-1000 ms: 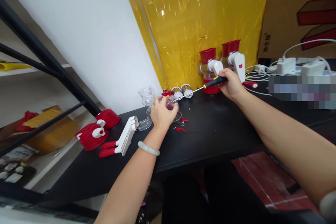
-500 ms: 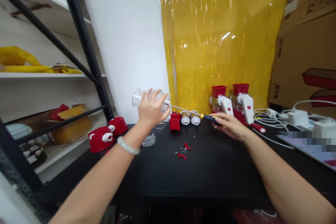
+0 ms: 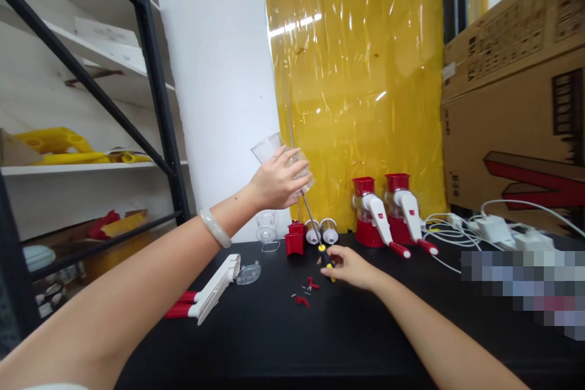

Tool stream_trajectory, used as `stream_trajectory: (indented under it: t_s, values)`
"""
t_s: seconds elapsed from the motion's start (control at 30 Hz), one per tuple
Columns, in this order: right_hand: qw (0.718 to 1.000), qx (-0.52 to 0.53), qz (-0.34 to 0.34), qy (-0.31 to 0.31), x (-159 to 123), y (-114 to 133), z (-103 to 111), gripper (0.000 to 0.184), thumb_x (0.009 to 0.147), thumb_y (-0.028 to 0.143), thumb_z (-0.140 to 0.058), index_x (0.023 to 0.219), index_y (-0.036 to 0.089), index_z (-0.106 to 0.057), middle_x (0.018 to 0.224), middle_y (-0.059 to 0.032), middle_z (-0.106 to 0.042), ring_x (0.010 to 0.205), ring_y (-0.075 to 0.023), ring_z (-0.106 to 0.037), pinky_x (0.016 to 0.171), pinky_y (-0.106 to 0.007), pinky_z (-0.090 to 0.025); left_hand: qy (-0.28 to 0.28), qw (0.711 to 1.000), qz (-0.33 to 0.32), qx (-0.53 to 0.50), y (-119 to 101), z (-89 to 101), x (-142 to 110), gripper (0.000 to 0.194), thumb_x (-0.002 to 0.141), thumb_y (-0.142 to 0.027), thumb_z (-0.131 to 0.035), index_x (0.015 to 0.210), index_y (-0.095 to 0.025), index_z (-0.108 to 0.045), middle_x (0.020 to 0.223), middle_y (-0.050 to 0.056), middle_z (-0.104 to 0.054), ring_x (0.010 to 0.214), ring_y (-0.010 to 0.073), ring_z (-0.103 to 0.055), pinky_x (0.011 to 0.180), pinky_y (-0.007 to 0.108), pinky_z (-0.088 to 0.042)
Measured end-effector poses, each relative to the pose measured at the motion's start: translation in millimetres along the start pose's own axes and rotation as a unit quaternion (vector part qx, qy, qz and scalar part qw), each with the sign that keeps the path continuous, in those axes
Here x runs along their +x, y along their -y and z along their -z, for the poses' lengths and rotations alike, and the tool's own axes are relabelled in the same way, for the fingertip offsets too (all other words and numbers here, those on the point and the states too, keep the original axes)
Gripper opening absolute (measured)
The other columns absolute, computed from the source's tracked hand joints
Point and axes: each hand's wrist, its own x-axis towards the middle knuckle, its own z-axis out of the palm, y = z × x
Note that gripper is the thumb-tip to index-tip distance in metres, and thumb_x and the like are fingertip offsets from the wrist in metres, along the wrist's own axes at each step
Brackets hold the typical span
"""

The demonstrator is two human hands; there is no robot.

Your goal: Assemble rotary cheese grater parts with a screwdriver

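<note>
My left hand (image 3: pixel 274 183), with a pale bangle on the wrist, is raised above the black table (image 3: pixel 256 335) and closed around a clear plastic cup-shaped part (image 3: pixel 274 149), tilted on its side. My right hand (image 3: pixel 350 267) is low over the table, gripping the black-and-yellow handle of a screwdriver (image 3: pixel 325 255). The thin metal shaft runs up and to the left, its tip reaching into the clear part. Small red clips and tiny screws (image 3: pixel 304 292) lie on the table just left of my right hand.
Two red-and-white grinder units (image 3: pixel 386 213) stand before a yellow plastic curtain (image 3: pixel 356 85). Nearby are small jars (image 3: pixel 322 230), a red cap (image 3: pixel 295 242), a clear funnel (image 3: pixel 266 231), a white-and-red handle (image 3: pixel 208 292), white cables and chargers (image 3: pixel 493 228), cardboard boxes (image 3: pixel 512 122) and a black shelf frame (image 3: pixel 155 91).
My left hand lifted the clear part from the table to well above it. My right hand dropped toward the table, swinging the screwdriver from nearly level to steeply upright. The camera tilted up.
</note>
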Motion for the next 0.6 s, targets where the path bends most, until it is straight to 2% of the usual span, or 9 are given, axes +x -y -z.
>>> stream_trajectory:
  t_s: [0.07,0.17,0.27,0.33,0.43,0.6]
  values:
    - [1.0,-0.009,-0.012,-0.004,2.0,-4.4,2.0,0.034,0.061,0.037,-0.08,0.084,0.016,-0.066,0.078,-0.0022,-0.065,0.071,-0.0162,-0.062,0.067,-0.029,-0.049,0.007,1.0,-0.01,0.004,7.8,-2.0,2.7,0.052,0.073,-0.027,-0.064,0.125,-0.028,-0.063,0.137,0.008,-0.055,0.141,0.0366,-0.03,0.114,0.059,-0.021]
    - [0.999,-0.034,-0.018,-0.001,4.5,-11.4,4.2,0.029,0.064,0.033,-0.078,0.084,0.015,-0.065,0.079,-0.0026,-0.066,0.072,-0.0161,-0.062,0.067,-0.028,-0.049,-0.036,0.999,0.008,0.013,19.5,-9.2,0.1,0.052,0.072,-0.028,-0.065,0.124,-0.028,-0.063,0.136,0.009,-0.056,0.14,0.0367,-0.032,0.113,0.059,-0.024]
    - [0.997,-0.07,-0.01,-0.005,5.8,-17.5,5.4,0.025,0.066,0.031,-0.076,0.083,0.015,-0.065,0.08,-0.0031,-0.066,0.073,-0.0159,-0.061,0.068,-0.028,-0.048,-0.055,0.998,-0.007,0.018,23.3,-22.2,-7.1,0.049,0.072,-0.03,-0.065,0.121,-0.026,-0.064,0.132,0.01,-0.058,0.136,0.0364,-0.037,0.111,0.058,-0.028]
    - [0.995,-0.096,-0.012,-0.01,6.3,-21.2,6.4,0.025,0.066,0.031,-0.076,0.081,0.015,-0.065,0.079,-0.003,-0.066,0.073,-0.0158,-0.061,0.066,-0.026,-0.048,-0.057,0.998,-0.034,0.021,21.7,-31.6,-11.5,0.046,0.073,-0.029,-0.065,0.118,-0.024,-0.066,0.128,0.011,-0.061,0.132,0.036,-0.042,0.109,0.057,-0.031]
    - [0.995,-0.099,-0.02,-0.009,6.6,-25.4,8.7,0.025,0.065,0.03,-0.076,0.081,0.016,-0.064,0.079,-0.0027,-0.067,0.073,-0.0158,-0.062,0.066,-0.026,-0.048,-0.048,0.992,-0.112,0.022,19.3,-41.9,-15.9,0.041,0.072,-0.027,-0.066,0.113,-0.021,-0.067,0.121,0.011,-0.063,0.127,0.0351,-0.046,0.107,0.055,-0.035]
    - [0.997,-0.072,-0.017,0.001,5.2,-23.9,13.0,0.024,0.067,0.025,-0.073,0.087,0.015,-0.064,0.086,-0.0041,-0.068,0.076,-0.0162,-0.063,0.07,-0.028,-0.05,-0.049,0.995,-0.088,0.025,22.1,-46.6,-23.3,0.043,0.071,-0.028,-0.068,0.113,-0.02,-0.066,0.123,0.013,-0.061,0.127,0.0361,-0.046,0.107,0.055,-0.035]
